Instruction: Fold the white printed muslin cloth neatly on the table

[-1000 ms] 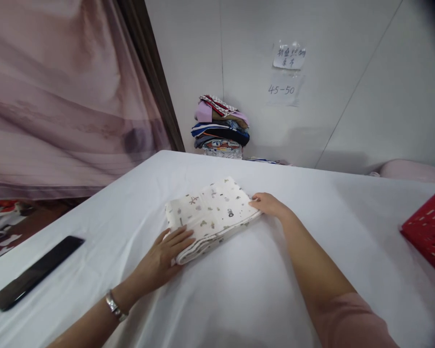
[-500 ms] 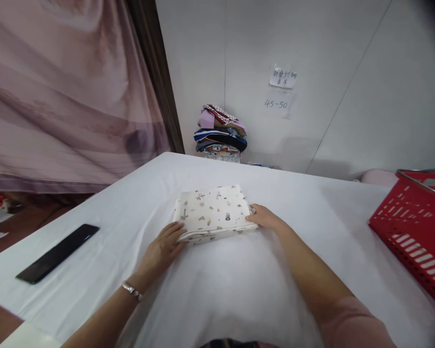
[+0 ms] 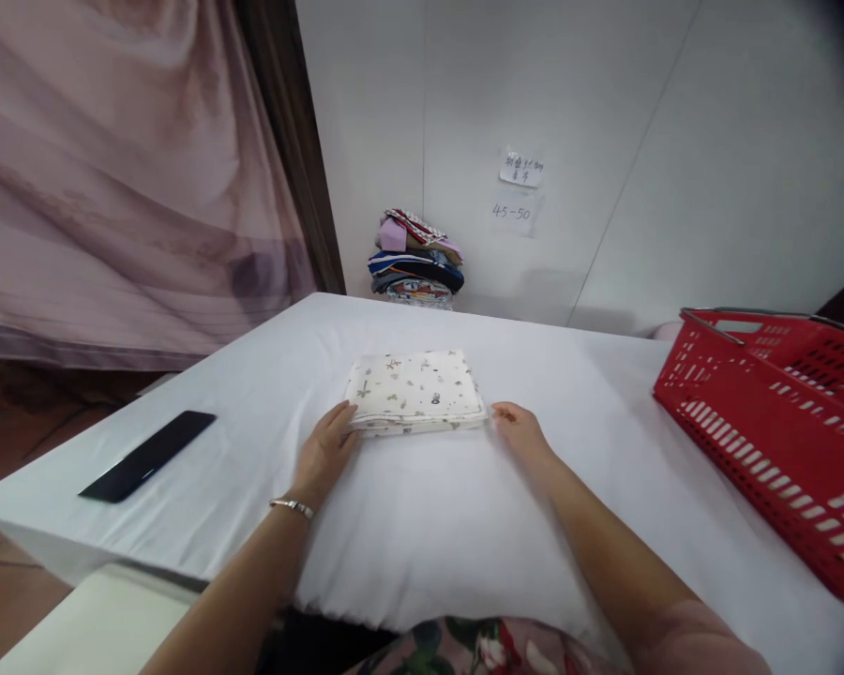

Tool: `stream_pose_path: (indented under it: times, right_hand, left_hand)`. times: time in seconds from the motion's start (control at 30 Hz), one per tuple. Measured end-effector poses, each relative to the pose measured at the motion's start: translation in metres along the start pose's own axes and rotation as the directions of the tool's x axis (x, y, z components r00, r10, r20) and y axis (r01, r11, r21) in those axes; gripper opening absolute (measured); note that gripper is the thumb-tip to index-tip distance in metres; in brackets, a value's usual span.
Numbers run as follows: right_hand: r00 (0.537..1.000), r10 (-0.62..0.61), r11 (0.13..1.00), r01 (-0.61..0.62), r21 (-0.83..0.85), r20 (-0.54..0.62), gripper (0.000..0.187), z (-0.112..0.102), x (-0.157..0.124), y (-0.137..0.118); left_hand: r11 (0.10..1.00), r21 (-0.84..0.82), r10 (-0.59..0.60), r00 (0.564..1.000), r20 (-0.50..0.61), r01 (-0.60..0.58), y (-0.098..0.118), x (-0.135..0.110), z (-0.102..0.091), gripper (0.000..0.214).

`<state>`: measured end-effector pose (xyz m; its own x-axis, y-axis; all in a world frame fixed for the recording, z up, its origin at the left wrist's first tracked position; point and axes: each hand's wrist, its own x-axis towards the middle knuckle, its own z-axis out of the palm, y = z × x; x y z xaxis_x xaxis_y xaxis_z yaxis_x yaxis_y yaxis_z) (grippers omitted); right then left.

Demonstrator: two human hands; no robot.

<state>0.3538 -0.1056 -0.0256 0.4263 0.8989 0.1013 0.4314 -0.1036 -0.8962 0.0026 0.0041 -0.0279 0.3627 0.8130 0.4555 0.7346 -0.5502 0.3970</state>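
Observation:
A white folded cloth [image 3: 414, 386] with small scattered prints lies flat in the middle of the white-covered table, its layered fold towards me. My left hand [image 3: 325, 452], a silver bracelet on its wrist, rests against the cloth's near left corner, fingers stretched out and the thumb low at the front edge. Just off the near right corner is my right hand [image 3: 521, 433]. Its fingers are loosely bent, slightly apart, and I see nothing in them.
A dark flat phone-like slab [image 3: 149, 457] lies on the left of the table [image 3: 569, 375]. On the right stands a red perforated basket [image 3: 766, 441]. Stacked folded fabrics [image 3: 416, 261] rise beyond the far edge, before a wall with paper notes [image 3: 520, 169]. A pink curtain [image 3: 113, 187] hangs at left.
My right hand has let go of the cloth's right corner and moved slightly away. The cloth's front edge lies flatter and straighter. The view has shifted, showing more of the basket.

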Motion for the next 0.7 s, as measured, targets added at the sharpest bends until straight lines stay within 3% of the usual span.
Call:
stream_pose_path:
  times: [0.13, 0.4, 0.7]
  right_hand:
    - [0.994, -0.109, 0.988, 0.106, -0.111, -0.023, 0.030, 0.005, -0.005, -0.007]
    - [0.999, -0.037, 0.973, 0.028, -0.228, -0.037, 0.028, 0.010, 0.000, -0.021]
    - [0.977, -0.173, 0.911, 0.207, -0.357, 0.126, 0.033, 0.005, 0.007, -0.020]
  left_hand:
    - [1.000, 0.005, 0.009, 1.000, -0.006, -0.009, 0.002, 0.000, -0.002, 0.038]
    - [1.000, 0.008, -0.004, 1.000, 0.025, 0.004, 0.002, 0.001, -0.002, 0.036]
    - [0.999, -0.015, -0.032, 0.999, 0.020, 0.033, 0.003, 0.001, -0.003, 0.035]
